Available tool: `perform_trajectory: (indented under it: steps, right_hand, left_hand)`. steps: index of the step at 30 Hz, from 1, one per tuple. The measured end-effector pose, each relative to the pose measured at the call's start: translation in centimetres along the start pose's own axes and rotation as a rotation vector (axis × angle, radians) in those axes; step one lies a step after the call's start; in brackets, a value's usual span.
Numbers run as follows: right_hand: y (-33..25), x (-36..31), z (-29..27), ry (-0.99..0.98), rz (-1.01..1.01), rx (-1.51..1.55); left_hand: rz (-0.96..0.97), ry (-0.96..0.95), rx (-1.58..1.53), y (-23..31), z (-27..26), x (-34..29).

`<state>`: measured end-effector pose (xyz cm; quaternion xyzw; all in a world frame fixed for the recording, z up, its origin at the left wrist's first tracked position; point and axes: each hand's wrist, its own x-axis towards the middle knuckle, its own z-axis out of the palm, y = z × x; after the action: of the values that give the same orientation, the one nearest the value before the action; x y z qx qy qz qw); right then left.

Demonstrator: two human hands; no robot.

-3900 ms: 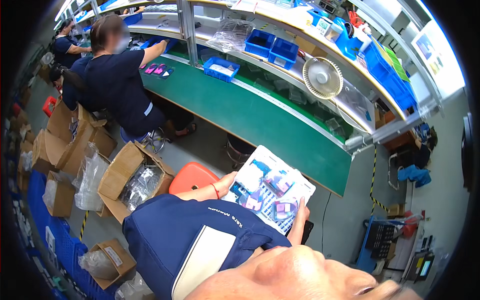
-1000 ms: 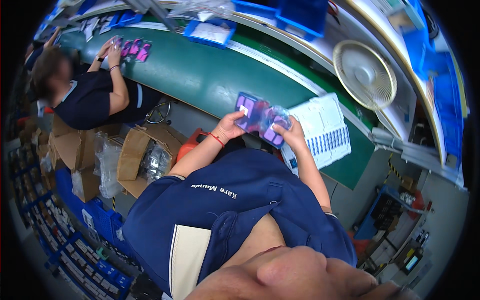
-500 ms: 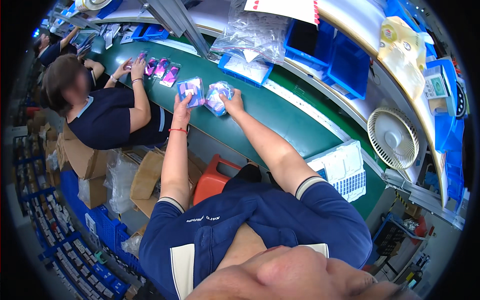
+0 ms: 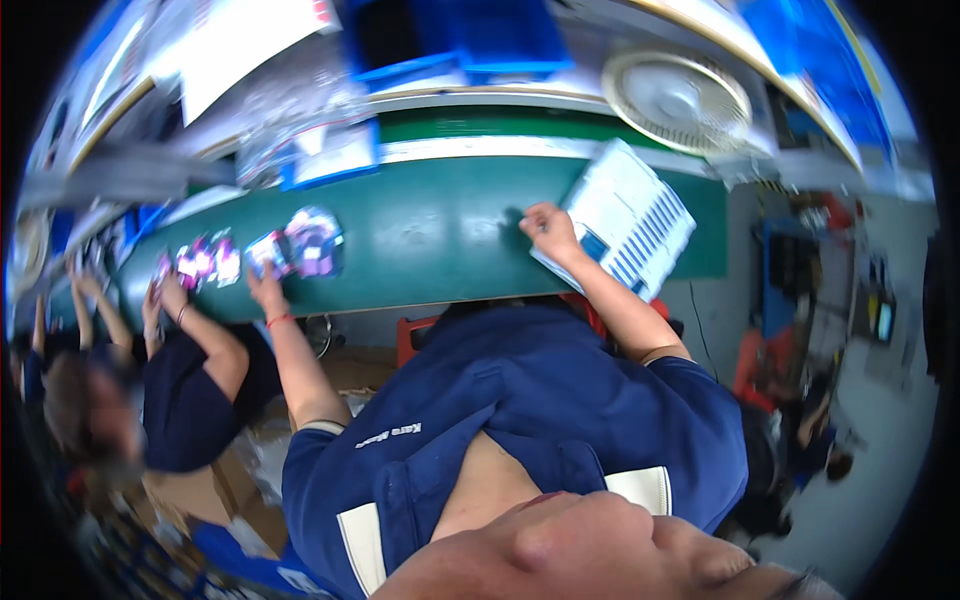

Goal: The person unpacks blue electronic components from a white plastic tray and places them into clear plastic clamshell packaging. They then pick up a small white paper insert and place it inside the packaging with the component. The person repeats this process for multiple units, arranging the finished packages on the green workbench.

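Observation:
My left hand (image 4: 268, 288) is closed on a clear-plastic pack (image 4: 266, 254) with a pink, blue and white insert, at the left of the green table. Just right of it, a group of similar purple and blue clear-plastic packs (image 4: 316, 242) lies on the table, apart from my right hand. My right hand (image 4: 552, 232) is curled closed over the table, close to the left edge of a white plastic tray (image 4: 640, 205) with blue slots. Whether anything small is in its fingers is hidden by blur.
Beside me on the left, a co-worker's hands (image 4: 165, 298) are at several pink packs (image 4: 208, 260) on the green table (image 4: 440, 220). A blue bin (image 4: 335, 160) and clear bags stand along the back. A white fan (image 4: 678, 100) sits beyond the tray, and blue bins line the shelf above.
My right hand has let go of its packs, now lying on the table, and moved right to the white tray. My left hand keeps its pack. The view has turned right.

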<state>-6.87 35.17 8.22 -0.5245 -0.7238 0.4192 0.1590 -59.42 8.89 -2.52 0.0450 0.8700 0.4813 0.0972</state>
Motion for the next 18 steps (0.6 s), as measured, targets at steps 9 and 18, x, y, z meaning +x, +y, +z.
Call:
perform_trajectory:
  steps: [9,18]
  right_hand:
    - [12.0,-6.7,-15.6,0.666,1.018,-0.239]
    - [15.1,-5.7,-14.9,0.682,0.676,0.275]
  left_hand:
    - [0.754,0.208,0.267,13.3,2.9,-13.5]
    - [0.840,-0.505,-0.075,20.3,10.4,-24.1]
